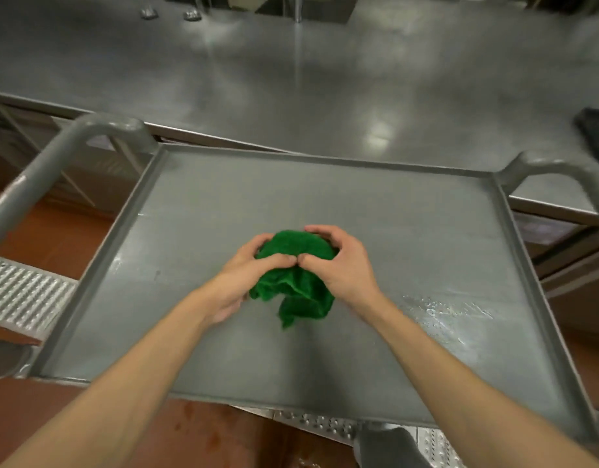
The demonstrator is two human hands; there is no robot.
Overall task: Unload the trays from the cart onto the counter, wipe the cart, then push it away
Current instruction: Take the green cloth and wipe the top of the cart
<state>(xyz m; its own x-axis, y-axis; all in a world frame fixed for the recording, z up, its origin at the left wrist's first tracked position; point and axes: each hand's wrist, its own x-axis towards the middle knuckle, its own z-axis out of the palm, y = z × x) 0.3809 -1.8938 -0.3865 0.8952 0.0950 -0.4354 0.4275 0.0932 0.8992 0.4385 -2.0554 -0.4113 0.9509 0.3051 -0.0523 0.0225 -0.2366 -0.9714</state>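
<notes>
The grey metal cart (196,204) stands in front of me, its rimmed top shelf bare apart from a wet patch at the right. A crumpled green cloth (299,285) hangs just above the middle of the shelf. My left hand (244,278) grips its left side and my right hand (338,265) grips its right side, thumbs meeting on top. Behind the cart runs the steel counter (291,89). A dark tray (595,136) shows only as an edge at the counter's far right.
Cart handles rise at the left (55,153) and right (561,170). A metal floor grate (24,292) lies left of the cart on the red-brown floor (55,238). My shoe (385,447) is below the cart's near edge.
</notes>
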